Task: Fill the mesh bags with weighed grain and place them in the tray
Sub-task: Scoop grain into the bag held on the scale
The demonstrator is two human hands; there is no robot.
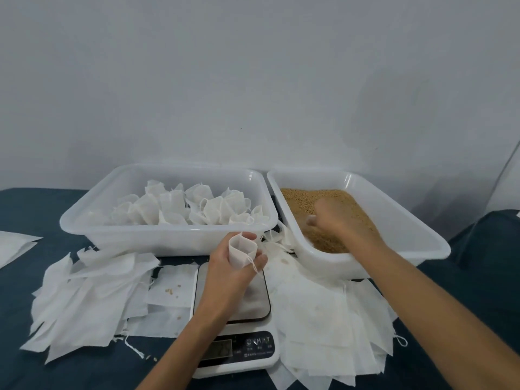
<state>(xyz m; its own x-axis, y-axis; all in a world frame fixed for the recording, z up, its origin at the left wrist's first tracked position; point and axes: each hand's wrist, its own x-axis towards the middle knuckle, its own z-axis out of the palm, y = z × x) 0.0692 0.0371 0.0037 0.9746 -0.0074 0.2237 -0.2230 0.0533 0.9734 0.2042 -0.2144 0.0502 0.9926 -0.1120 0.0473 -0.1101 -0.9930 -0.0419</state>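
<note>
My left hand grips a small white mesh bag with its mouth held open, above the digital scale. My right hand is blurred and sits in the brown grain inside the right white tray, fingers curled down into the grain; what they hold cannot be made out. The left white tray holds several filled, tied mesh bags.
Flat empty mesh bags lie heaped on the dark blue cloth left and right of the scale. A few loose grains dot the bags near the scale. A white wall stands close behind both trays.
</note>
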